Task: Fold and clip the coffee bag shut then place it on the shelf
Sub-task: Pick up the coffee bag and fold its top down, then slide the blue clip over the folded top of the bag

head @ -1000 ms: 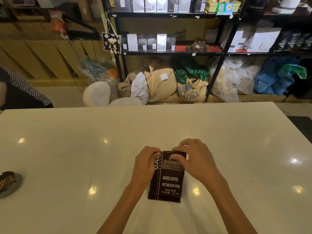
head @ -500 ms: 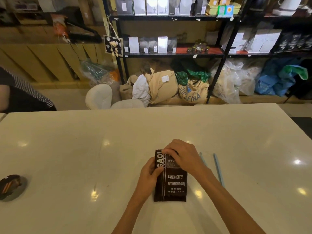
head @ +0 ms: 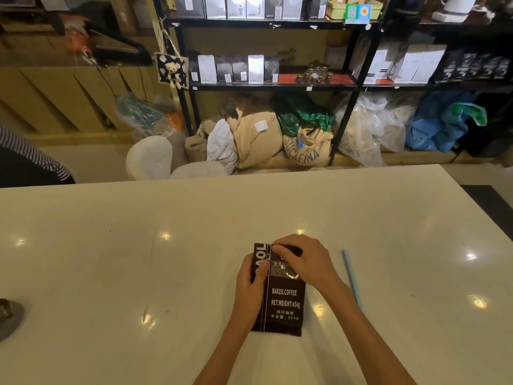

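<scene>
A dark brown coffee bag (head: 283, 304) with white lettering lies flat on the white table (head: 111, 259), near its front edge. My left hand (head: 251, 282) grips the bag's left side, thumb on the front. My right hand (head: 302, 259) presses on the bag's folded top end, fingers curled over the fold. A long light-blue clip bar (head: 352, 277) lies on the table just right of my right wrist, apart from the bag. The black metal shelf (head: 272, 86) stands beyond the table's far side.
The shelf carries rows of white and dark coffee bags and small jars (head: 313, 76). Sacks (head: 305, 145) and plastic bags are piled under it. A white chair (head: 150, 158) stands at the table's far edge. A person's striped sleeve (head: 30, 154) is at the left. A dark dish (head: 8, 318) sits at the table's left edge.
My left hand slid from the bag's top to its left side. My right hand moved onto the folded top. The blue clip bar came into view on the right.
</scene>
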